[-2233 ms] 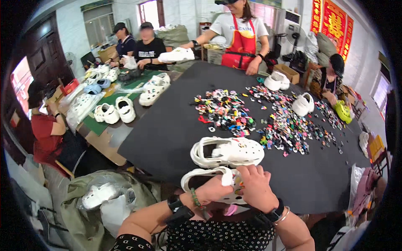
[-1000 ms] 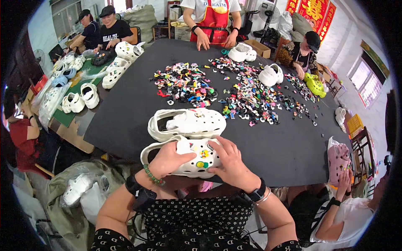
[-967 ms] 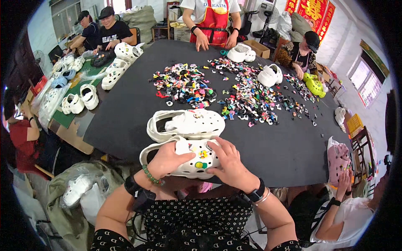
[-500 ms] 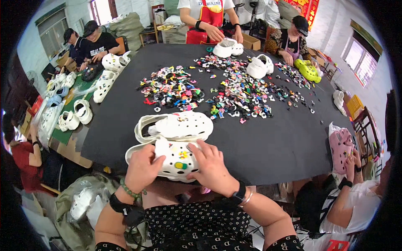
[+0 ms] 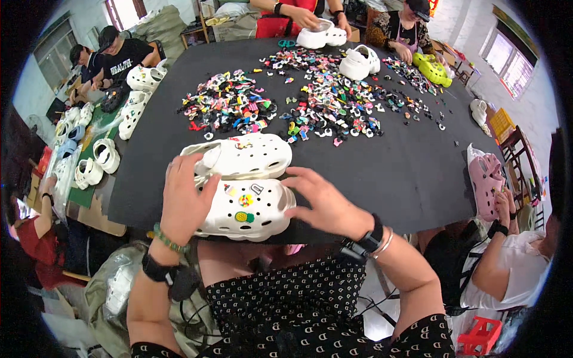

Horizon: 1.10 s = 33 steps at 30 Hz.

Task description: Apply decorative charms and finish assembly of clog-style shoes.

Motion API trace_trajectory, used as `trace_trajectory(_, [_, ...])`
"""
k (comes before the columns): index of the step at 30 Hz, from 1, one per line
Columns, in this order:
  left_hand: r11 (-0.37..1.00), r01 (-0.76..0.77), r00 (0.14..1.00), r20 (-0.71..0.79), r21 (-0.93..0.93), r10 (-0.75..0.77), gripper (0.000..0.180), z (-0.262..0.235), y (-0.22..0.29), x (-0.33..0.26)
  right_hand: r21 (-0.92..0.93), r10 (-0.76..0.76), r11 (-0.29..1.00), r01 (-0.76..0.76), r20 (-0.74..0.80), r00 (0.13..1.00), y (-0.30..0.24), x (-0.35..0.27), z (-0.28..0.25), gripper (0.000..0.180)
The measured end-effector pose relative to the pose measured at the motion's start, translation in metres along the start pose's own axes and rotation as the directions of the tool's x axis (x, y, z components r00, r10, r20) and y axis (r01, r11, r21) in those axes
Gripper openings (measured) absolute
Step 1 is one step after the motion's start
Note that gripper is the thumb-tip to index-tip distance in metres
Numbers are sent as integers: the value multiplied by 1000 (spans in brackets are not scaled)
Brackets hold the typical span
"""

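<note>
Fingers (image 5: pixel 304 177) of the right hand (image 5: pixel 335 209) spread at the toe of the charm-studded white clog (image 5: pixel 265 206); those of the left hand (image 5: pixel 186 206) part over its heel. It sits beside a second white clog (image 5: pixel 256 156), along the worktop (image 5: pixel 382 191)'s near edge.

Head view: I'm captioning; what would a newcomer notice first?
Probably the multicoloured heaps of charms on the black table. Then come two white clogs side by side at its near edge, the nearer one bearing a pineapple charm. Lime-green footwear brightens the table's far right.
</note>
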<state>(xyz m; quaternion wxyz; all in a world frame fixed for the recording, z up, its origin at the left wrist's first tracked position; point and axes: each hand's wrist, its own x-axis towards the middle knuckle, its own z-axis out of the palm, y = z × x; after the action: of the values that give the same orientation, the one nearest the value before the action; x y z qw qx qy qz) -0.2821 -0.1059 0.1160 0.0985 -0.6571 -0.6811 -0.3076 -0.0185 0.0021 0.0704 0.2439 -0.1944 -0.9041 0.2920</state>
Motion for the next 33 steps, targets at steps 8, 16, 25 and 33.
trace_trajectory(8, [995,99,989,110,-7,-98,30,35,-29,30,-6,217,976,-217,46,975,45,1,-39,30])
trace_trajectory(16, [888,447,878,243,-108,-413,48,43,-35,36,-190,302,939,-287,54,952,98,31,-54,20])
trace_trajectory(25, [888,442,871,295,-126,-392,43,49,-27,40,-469,-14,881,64,109,994,142,108,-34,30])
trace_trajectory(33, [972,185,974,161,-148,-161,39,53,-39,39,-404,130,914,13,325,937,158,133,-41,28])
